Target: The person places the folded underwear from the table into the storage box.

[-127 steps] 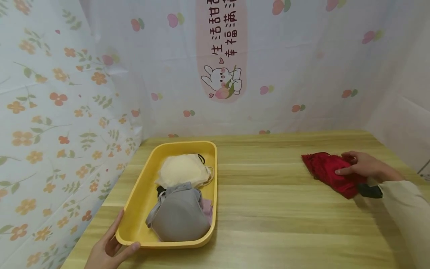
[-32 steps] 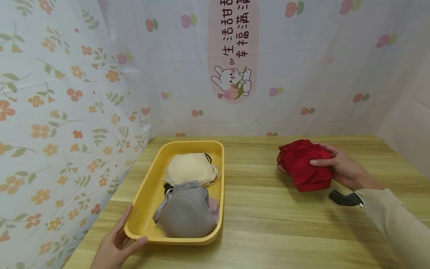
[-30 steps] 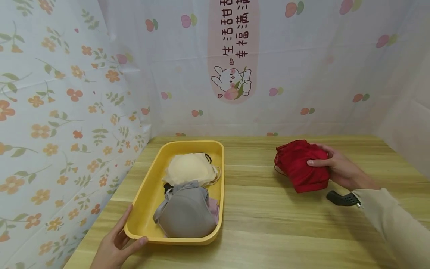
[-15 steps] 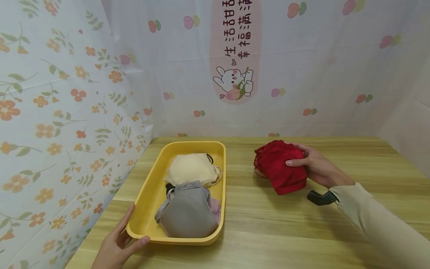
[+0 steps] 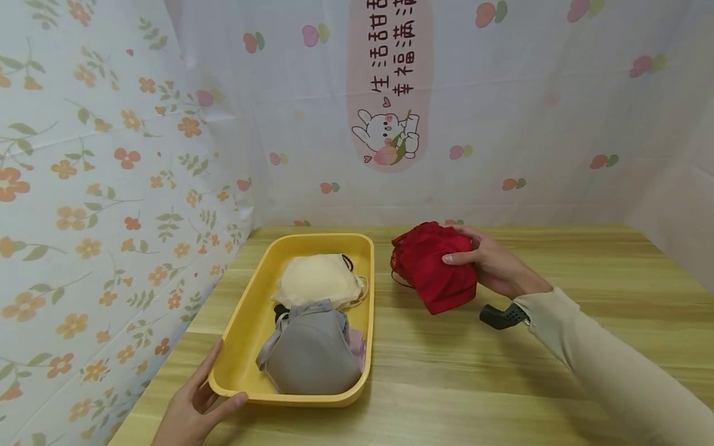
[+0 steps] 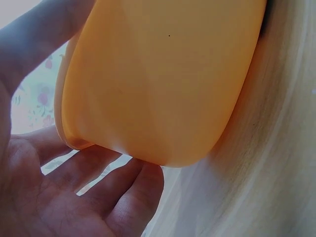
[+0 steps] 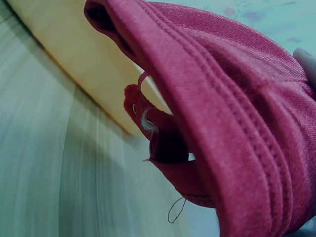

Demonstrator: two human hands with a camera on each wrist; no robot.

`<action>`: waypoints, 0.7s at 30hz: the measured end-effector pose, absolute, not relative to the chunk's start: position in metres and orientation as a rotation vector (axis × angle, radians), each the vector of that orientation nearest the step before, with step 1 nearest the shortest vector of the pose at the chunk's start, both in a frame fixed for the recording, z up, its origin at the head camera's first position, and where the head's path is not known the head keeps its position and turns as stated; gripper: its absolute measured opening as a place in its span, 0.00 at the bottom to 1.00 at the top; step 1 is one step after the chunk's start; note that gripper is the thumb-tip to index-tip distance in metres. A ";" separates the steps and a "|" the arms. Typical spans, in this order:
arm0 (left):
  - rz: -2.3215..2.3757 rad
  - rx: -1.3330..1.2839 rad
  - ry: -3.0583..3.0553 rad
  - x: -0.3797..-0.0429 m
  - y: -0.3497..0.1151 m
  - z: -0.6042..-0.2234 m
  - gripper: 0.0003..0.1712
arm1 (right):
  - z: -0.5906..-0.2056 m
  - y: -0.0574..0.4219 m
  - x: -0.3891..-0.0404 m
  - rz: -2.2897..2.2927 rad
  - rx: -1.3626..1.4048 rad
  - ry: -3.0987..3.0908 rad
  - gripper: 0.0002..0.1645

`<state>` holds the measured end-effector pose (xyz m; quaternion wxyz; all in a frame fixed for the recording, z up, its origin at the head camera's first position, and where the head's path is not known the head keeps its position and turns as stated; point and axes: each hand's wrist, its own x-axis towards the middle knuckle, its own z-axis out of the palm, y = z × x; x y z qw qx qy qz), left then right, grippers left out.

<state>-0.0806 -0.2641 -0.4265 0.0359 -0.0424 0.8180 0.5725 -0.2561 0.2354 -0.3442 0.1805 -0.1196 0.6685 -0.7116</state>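
My right hand (image 5: pixel 496 263) grips a folded red bra (image 5: pixel 432 266), thumb on the near side, other fingers mostly hidden behind it. The bra is held above the table, just right of the yellow tray (image 5: pixel 237 362). In the right wrist view, the bra's stitched band (image 7: pixel 232 123) fills much of the frame, with its hook-and-eye strip (image 7: pixel 143 116) dangling. My left hand (image 5: pixel 189 406) holds the tray's near left corner, thumb at the front rim and fingers along the side. Inside the tray lie a grey bra (image 5: pixel 312 356) and a cream bra (image 5: pixel 318 282).
A bit of purple cloth (image 5: pixel 357 350) and something black (image 5: pixel 281 311) show beside the grey bra. A black curved piece (image 5: pixel 502 317) sticks out from the right sleeve. Behind the wooden table (image 5: pixel 502 365) hangs a printed curtain (image 5: pixel 474 111); a floral one (image 5: pixel 100 217) hangs on the left.
Several seconds ago the red bra lay on the table at the right under my right hand. It has since been lifted and carried left, close to the tray. My left hand keeps its hold.
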 end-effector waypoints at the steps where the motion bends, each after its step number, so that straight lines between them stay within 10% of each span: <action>1: 1.763 -0.134 2.507 -0.081 -0.264 -0.427 0.58 | -0.343 0.233 -0.256 -2.011 -0.344 1.880 0.50; 21: 1.751 -0.141 2.514 -0.082 -0.267 -0.429 0.58 | -0.342 0.185 -0.263 -2.125 -0.331 1.784 0.40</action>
